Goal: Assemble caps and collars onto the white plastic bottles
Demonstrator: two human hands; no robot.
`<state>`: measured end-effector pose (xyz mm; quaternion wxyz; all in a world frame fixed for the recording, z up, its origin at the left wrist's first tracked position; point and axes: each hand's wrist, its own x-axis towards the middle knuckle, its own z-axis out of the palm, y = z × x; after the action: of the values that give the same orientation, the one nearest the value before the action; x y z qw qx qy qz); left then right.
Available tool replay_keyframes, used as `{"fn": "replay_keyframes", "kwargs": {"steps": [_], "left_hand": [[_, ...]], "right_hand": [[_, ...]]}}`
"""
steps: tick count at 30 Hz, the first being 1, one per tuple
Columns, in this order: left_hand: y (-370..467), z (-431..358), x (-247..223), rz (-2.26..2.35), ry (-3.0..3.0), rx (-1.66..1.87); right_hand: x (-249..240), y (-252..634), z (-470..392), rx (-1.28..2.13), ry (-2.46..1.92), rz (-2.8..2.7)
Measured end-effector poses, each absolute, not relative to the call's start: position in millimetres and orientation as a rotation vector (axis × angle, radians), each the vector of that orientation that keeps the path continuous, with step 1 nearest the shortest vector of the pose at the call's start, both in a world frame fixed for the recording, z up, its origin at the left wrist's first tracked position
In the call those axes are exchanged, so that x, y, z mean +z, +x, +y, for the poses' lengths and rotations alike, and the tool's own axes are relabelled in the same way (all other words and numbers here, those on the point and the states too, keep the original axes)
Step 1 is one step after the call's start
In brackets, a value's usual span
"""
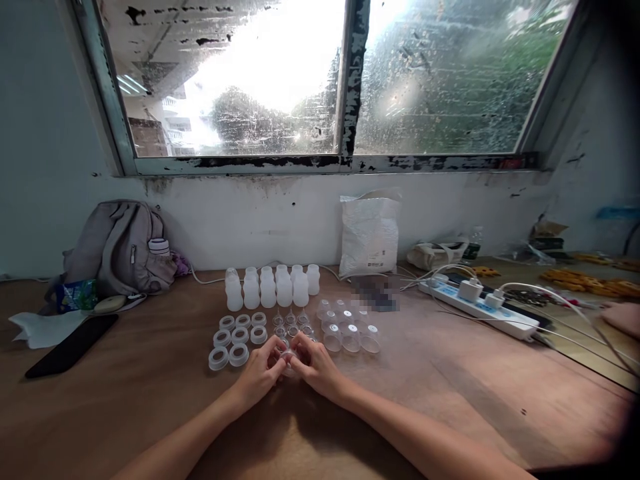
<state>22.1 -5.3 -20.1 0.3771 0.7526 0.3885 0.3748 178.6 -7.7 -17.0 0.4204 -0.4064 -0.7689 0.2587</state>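
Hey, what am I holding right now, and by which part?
A small clear piece, gripped at its sides by the fingers of your left hand and right hand; they hide its exact shape.

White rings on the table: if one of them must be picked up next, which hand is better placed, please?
Probably the left hand: the white rings lie just beside it, on its own side. The right hand is farther, nearer the clear covers.

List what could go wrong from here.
The left hand and right hand pinch a small clear piece, which might slip from their grip. The fingers are right beside the clear teats, so a knuckle could tip one. The bottles stand close together; a bump could topple several.
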Motion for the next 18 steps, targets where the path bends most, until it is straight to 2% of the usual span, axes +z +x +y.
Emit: {"fn": "replay_keyframes", "kwargs": {"steps": [18], "left_hand": [[22.8,-7.8,-17.1,1.160,1.951,1.032]], "right_hand": [[-16.8,179.7,-4.9,0.714,-0.972,-1.927]]}}
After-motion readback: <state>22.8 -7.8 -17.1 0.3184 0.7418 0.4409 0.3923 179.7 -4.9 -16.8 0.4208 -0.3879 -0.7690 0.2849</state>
